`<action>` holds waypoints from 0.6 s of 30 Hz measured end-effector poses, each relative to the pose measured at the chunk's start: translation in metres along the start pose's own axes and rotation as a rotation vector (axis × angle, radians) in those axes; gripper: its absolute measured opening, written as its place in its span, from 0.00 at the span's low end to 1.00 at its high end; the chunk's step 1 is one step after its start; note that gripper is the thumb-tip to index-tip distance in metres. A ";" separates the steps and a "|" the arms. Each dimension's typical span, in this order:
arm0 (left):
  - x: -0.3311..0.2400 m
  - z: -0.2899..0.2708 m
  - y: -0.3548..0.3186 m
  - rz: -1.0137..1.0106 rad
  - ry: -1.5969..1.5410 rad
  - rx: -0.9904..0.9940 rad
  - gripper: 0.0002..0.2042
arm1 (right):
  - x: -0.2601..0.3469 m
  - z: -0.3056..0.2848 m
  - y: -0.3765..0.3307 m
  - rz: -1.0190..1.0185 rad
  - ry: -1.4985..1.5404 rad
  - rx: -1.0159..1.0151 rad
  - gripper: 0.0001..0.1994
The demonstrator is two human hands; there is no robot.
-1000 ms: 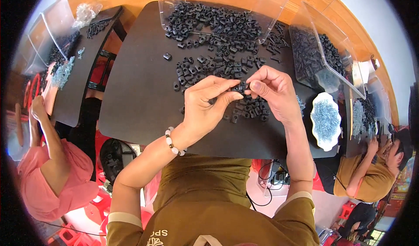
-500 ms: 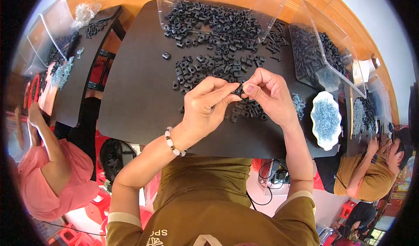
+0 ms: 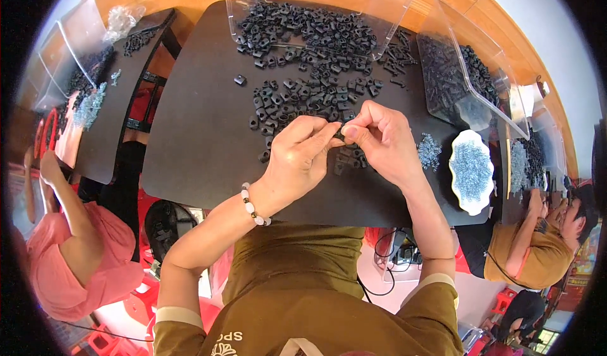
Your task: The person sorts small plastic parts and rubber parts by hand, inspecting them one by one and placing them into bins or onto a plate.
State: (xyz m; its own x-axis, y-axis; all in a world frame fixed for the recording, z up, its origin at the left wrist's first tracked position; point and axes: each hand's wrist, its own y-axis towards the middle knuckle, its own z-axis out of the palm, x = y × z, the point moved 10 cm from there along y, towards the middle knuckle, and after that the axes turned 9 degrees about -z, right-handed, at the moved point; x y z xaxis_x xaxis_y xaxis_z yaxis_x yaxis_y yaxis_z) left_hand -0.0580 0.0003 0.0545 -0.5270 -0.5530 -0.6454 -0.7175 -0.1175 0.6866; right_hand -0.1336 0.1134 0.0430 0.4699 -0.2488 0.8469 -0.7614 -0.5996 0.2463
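Above the near edge of a pile of small black plastic parts (image 3: 303, 97), my two hands meet fingertip to fingertip. My left hand (image 3: 300, 148), with a beaded bracelet on its wrist, pinches a small black part (image 3: 339, 135). Thumb and forefinger of my right hand (image 3: 387, 142) close on the same part from the other side. Fingers cover most of it, so its exact shape is hidden. To the right of my right hand lies a loose heap of tiny bluish pieces (image 3: 429, 152). More of these fill a white scalloped dish (image 3: 455, 178).
A clear bin (image 3: 404, 14) lies at the far edge with black parts spilling out. Another clear bin (image 3: 471, 87) at the far right holds longer black pieces. People in pink (image 3: 82, 248) and brown (image 3: 531, 251) work at neighbouring tables. The dark table (image 3: 196, 122) is mine.
Both hands have shifted slightly left and nearer to me, still pinching together. The tiny bluish heap now shows more fully beside my right hand.
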 end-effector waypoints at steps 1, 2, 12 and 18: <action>0.002 0.001 -0.001 -0.003 0.001 0.001 0.18 | 0.000 -0.001 0.001 0.009 -0.002 -0.022 0.09; 0.003 0.001 -0.002 -0.006 0.002 0.001 0.17 | -0.001 -0.002 0.001 0.017 -0.004 -0.044 0.09; 0.005 0.004 0.000 -0.085 -0.026 0.042 0.13 | -0.008 0.000 0.001 0.075 0.035 0.040 0.08; 0.009 0.004 0.004 -0.115 -0.011 0.045 0.15 | -0.012 0.004 0.002 0.063 0.083 0.018 0.07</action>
State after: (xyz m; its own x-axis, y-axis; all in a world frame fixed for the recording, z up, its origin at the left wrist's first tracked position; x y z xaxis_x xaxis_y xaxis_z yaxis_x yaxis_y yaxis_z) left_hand -0.0676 -0.0016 0.0494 -0.4444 -0.5288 -0.7231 -0.7932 -0.1429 0.5919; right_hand -0.1388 0.1123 0.0319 0.3818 -0.2235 0.8968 -0.7801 -0.5983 0.1831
